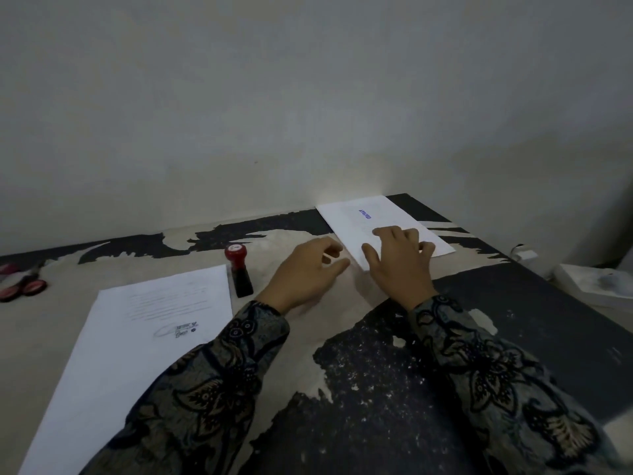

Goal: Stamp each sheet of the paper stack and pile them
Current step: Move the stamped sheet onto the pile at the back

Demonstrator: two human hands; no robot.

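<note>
Worn table [376,389] against plain wall. Right hand [399,265] resting spread fingers on stamped sheet [373,217], squaring pile. Left hand [301,275] hovering loose, holding nothing. Stamp [239,272] standing beside unstamped stack [137,337]. Advice: align edges before reaching for next sheet.

White sheet [383,228] with blue stamp mark [365,213]. Stamp [239,272]: red knob, black base. Sleeves [212,382]: dark floral print. Table [376,399]: black, worn to beige patches. Scissors [24,286], red handles.

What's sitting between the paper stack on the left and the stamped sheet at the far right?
In the head view, the red-topped stamp stands beside the paper stack, and the left hand hovers nearer the stamped sheet.
</note>
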